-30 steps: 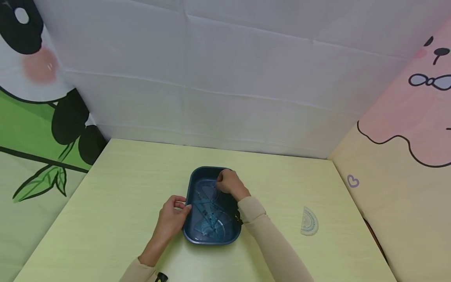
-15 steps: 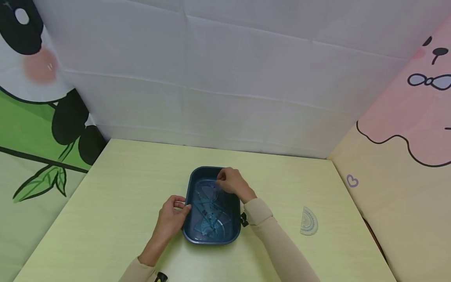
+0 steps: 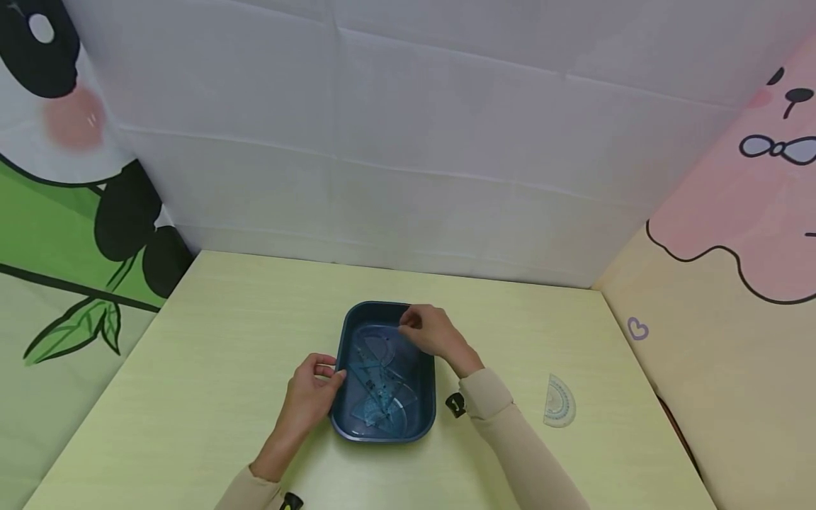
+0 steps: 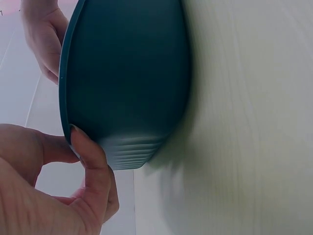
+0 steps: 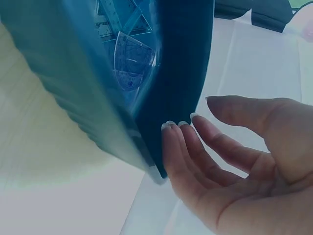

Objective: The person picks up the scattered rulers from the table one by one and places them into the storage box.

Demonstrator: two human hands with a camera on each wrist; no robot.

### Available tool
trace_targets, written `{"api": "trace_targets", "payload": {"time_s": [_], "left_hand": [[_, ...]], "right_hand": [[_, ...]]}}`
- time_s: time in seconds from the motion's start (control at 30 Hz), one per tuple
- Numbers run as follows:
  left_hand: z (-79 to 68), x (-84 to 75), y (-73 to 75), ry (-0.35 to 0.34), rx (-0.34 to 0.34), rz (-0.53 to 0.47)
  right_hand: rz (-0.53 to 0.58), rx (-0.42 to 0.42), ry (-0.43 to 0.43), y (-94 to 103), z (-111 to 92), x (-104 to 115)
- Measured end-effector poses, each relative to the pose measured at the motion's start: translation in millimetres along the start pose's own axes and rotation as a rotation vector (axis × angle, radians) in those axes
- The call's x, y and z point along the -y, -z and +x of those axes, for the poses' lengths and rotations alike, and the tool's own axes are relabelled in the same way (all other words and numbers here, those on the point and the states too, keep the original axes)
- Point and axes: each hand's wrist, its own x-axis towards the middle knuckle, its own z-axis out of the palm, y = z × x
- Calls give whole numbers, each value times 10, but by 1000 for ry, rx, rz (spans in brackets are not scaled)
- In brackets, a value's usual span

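Observation:
A blue plastic basin (image 3: 417, 400) stands on the table, its wall (image 4: 127, 63) filling much of the left wrist view. My left hand (image 3: 309, 393) pinches its left rim between thumb and fingers. At the far right corner, my right hand (image 3: 436, 333) hangs over the rim with loosely bent fingers and nothing in them. Its fingertips are right at the rim in the right wrist view, thumb apart. Inside the basin lie a clear protractor (image 5: 132, 61) and several clear drawing tools (image 3: 376, 389), overlapping in a heap.
Another clear protractor (image 3: 560, 401) lies on the pale table (image 3: 255, 304), to the right of the right forearm. A white cloth wall (image 3: 433, 198) rises behind the table, with printed cartoon panels on both sides.
My right hand has drawn back to the right, from inside the basin to its far right corner, and its fingers have loosened. The left hand and the basin stay put.

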Motion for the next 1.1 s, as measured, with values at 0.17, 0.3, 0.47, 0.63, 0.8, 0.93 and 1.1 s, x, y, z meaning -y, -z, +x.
{"api": "trace_targets", "payload": {"time_s": [0.17,0.3,0.47,0.63,0.8,0.93,1.1], "left_hand": [[2,8,-7,7,-2,-3],[4,2,-7,-6,-1,-8],[2,-9,-4,-8,1,-13],[4,-9,-8,-4,3,-12],[4,-6,-11,-4,-1,-9],[0,-6,-12,2,-3,-6],[-1,-4,-18,14,-4,-5]], "right_hand": [[10,-15,31,52,-74,-29],[25,-32,37,86,-140,-62],[52,-63,31,117,-215,-119],[59,-82,15,148,-288,-201],[74,-108,-14,187,-344,-287],[71,-132,-17,224,-395,-351],[74,-152,-11,263,-466,-426]]}}
